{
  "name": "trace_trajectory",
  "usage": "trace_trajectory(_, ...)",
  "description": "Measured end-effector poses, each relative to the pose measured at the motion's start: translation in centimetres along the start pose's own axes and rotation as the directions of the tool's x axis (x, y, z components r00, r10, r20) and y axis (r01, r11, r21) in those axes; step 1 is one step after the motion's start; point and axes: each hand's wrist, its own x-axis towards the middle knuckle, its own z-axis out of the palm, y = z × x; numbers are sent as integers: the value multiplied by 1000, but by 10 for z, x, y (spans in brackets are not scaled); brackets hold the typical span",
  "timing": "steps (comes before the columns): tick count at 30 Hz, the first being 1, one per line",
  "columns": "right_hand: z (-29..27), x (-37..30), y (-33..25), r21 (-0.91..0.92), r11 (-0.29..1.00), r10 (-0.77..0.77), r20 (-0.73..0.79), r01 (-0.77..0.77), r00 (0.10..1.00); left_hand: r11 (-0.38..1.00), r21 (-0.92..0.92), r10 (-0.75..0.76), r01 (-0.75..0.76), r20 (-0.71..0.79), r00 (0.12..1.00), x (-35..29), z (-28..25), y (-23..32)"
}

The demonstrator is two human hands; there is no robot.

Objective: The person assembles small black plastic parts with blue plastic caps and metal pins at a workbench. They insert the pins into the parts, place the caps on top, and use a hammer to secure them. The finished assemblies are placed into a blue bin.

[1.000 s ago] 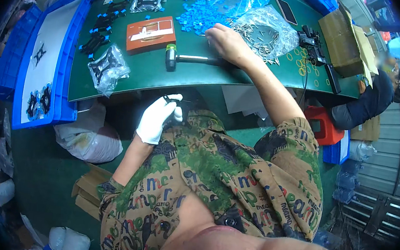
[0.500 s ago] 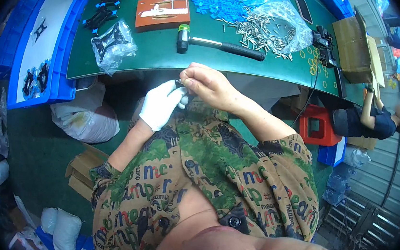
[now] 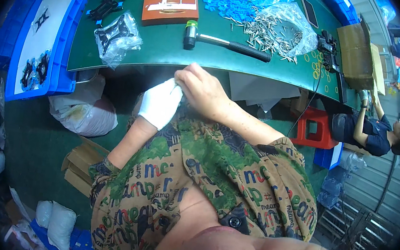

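Just off the table's near edge, my left hand [image 3: 160, 104], in a white glove, is closed and touches my right hand [image 3: 204, 87]. The right hand is bare, its thumb and fingers pinched together over the left fingertips. Whatever lies between the fingers of either hand is hidden. Beyond them on the green table [image 3: 158, 53] lies a mallet [image 3: 227, 44] with a black handle and a clear-and-black head. Behind the mallet sits a reddish-brown block [image 3: 170, 18] with a white piece on top. A clear bag [image 3: 117, 39] of black X-shaped parts lies to the left.
Blue plastic pieces [image 3: 226, 2] and silver pins [image 3: 271, 33] are heaped at the back, partly on a clear bag. A phone [image 3: 309, 13], yellow rings [image 3: 317, 69] and a cardboard box [image 3: 358, 58] are rightward. Blue trays [image 3: 64, 59] stand left; a co-worker [image 3: 370, 131] is at the right.
My hands have drawn closer together, and the small dark thing glimpsed between them is now hidden. The view has shifted slightly. The co-worker's arms have moved.
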Motion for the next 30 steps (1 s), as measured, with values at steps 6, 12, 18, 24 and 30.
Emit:
trace_trajectory(6, -8, -2, 15, 216, 975, 40, 86, -58, 995, 838, -431, -181, 335, 359, 916, 1, -28, 1)
trace_trajectory(12, 1, -13, 23, 111, 974, -211, 130, 198, 969, 682, -565, -138, 465, 525, 840, -6, -43, 9)
trace_trajectory(18, 17, -29, 18, 64, 980, -188, -10, 189, 982, 646, -628, -89, 435, 503, 860, -17, -33, -1)
trace_trajectory(24, 22, -38, 13, 103, 987, -118, -43, 122, 992, 755, -502, -137, 421, 507, 851, -21, -33, 6)
trace_trajectory(30, 14, -41, 13, 43, 991, -126, 11, 125, 992, 926, -335, -42, 176, 371, 928, -24, -28, 12)
